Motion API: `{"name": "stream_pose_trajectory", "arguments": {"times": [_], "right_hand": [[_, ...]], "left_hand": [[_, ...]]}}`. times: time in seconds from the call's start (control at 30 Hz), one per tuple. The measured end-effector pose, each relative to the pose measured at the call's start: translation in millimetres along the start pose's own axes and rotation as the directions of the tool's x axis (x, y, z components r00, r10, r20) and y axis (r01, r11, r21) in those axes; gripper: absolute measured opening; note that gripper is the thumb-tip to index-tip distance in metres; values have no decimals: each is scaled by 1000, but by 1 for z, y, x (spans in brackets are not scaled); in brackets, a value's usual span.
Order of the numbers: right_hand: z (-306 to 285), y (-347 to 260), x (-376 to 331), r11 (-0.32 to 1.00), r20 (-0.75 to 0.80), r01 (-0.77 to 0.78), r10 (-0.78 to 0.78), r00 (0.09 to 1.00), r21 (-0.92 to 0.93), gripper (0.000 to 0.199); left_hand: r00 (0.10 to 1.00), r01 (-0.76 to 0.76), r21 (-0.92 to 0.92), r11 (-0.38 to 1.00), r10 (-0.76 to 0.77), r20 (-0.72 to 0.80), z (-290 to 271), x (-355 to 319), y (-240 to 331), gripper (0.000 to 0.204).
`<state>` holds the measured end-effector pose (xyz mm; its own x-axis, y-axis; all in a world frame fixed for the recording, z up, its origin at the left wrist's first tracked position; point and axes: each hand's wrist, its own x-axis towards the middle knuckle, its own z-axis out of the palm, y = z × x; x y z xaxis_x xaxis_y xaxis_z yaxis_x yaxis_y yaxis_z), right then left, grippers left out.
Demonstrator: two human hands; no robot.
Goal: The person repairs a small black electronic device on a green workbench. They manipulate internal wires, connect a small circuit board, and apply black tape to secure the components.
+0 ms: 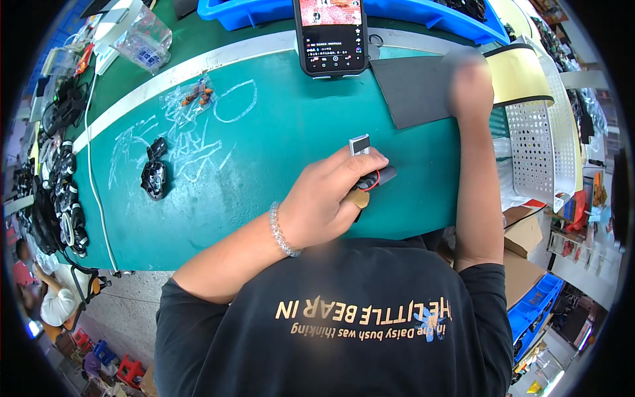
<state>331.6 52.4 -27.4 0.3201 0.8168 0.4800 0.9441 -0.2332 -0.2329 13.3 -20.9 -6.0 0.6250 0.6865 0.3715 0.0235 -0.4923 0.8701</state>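
Note:
My left hand (pixel 327 198) grips a small electronic part (pixel 370 173) over the green table (pixel 264 145): a dark cylinder with a red wire, a small silver-grey block at its top and a tan tab below. A bead bracelet sits on that wrist. My right hand (pixel 471 86) is blurred and rests on a dark grey sheet (pixel 413 89) at the table's far right; whether it holds anything I cannot tell.
A phone (pixel 331 33) with a lit screen stands at the table's back. A black part (pixel 154 173) lies left, near chalk scribbles and small orange pieces (pixel 198 96). Blue bins (pixel 397 13) sit behind, a white perforated basket (pixel 539 145) at right, black cables (pixel 59 198) at left.

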Motion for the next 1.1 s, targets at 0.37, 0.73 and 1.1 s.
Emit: {"name": "stream_pose_trajectory", "arguments": {"times": [0.37, 0.73, 1.1], "right_hand": [[-16, -1, -6, 493, 88, -272, 365, 927, 826, 11], [-86, -121, -96, -31, 419, -452, -321, 849, 891, 13], [-97, -128, -97, -11, 498, -533, -337, 799, 846, 11]], "left_hand": [[1000, 10, -23, 1000, -10, -10, 1, 1, -1, 49], [991, -107, 79, 991, 113, -69, 4, 2, 4, 53], [976, -205, 142, 968, 213, -47, 4, 3, 3, 54]]}}
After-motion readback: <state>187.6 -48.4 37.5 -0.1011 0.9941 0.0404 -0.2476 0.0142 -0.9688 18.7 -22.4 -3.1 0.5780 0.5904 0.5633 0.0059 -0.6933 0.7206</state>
